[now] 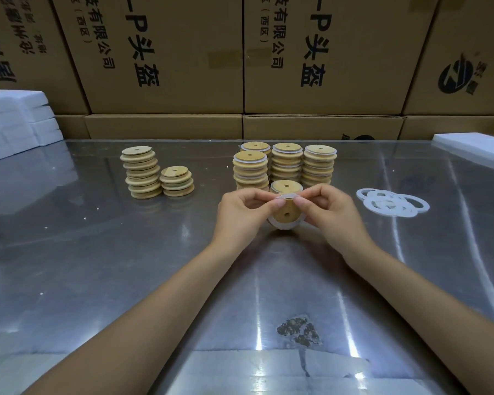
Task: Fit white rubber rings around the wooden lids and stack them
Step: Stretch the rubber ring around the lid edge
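Centre of frame: both hands met over one wooden lid, held tilted on edge just above the metal table, its flat face with a small centre hole turned toward the camera. A white rubber ring sat partly around the lid, showing along its lower and upper left rim. Left hand gripped the lid's left edge, thumb and forefinger pinched at the top rim. Right hand gripped the right edge, fingers likewise closed on the ring and rim at the top.

Just behind the hands: a short stack of ringed lids. Behind that, above centre of frame: four taller stacks of ringed lids, close together, white edges visible between the layers.

Left of centre: two stacks of bare lids, one tall and one short, touching each other.

Right of the hands: loose rings, overlapping flat on the table, well apart from the stacks.

Far left and far right edges: white foam blocks. Across the top of the frame: cardboard cartons with black printing.
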{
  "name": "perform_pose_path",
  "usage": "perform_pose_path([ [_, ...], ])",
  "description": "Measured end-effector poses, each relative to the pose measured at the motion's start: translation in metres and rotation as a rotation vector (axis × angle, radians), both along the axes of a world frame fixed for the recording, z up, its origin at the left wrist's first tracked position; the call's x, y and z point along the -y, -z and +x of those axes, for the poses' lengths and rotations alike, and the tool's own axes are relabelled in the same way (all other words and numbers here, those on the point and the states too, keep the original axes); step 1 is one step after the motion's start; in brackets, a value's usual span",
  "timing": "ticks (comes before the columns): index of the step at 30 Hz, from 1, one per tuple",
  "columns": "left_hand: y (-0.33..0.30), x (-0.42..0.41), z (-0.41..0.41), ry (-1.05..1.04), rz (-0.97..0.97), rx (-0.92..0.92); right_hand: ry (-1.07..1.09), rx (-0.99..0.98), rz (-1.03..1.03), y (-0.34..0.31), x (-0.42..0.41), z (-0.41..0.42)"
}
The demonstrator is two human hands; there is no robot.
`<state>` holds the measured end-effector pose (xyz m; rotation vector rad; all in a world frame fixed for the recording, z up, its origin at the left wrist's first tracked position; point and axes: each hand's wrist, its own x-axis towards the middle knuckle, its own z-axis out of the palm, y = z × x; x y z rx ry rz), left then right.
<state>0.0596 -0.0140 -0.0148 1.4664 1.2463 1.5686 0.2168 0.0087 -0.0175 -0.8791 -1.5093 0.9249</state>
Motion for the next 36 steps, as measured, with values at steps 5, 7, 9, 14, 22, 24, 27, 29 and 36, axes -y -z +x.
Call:
perform_pose_path([
  [5,-0.0018,0.0028,0.0002,0.09,-0.152,0.179,0.008,-0.044,-0.102,-0.0008,-0.0007,-0.0003],
  [7,-0.0028,0.0028,0.0009,0.112,-0.211,0.234,0.025,-0.033,-0.112,-0.0008,-0.0014,-0.0008],
  [9,-0.0039,0.0027,0.0009,0.126,-0.242,0.26,0.044,-0.019,-0.12,-0.0008,-0.002,-0.0014],
  [14,-0.005,0.0026,0.0002,0.138,-0.26,0.266,0.063,-0.032,-0.139,-0.0011,-0.0015,-0.0015],
  [22,-0.0035,0.0025,-0.0026,0.181,-0.235,0.261,0.06,-0.024,-0.102,-0.0034,0.0031,-0.0022],
  [24,-0.0035,0.0028,-0.003,0.197,-0.224,0.265,0.058,-0.02,-0.09,-0.004,0.0041,-0.0019],
  [27,-0.0037,0.0034,-0.003,0.209,-0.21,0.274,0.052,-0.027,-0.085,-0.0046,0.0051,-0.0018],
  [29,-0.0039,0.0039,-0.0026,0.211,-0.202,0.27,0.053,-0.028,-0.084,-0.005,0.0059,-0.0016],
  [36,-0.0041,0.0046,-0.0028,0.222,-0.189,0.258,0.048,-0.029,-0.082,-0.0055,0.0076,-0.0009],
])
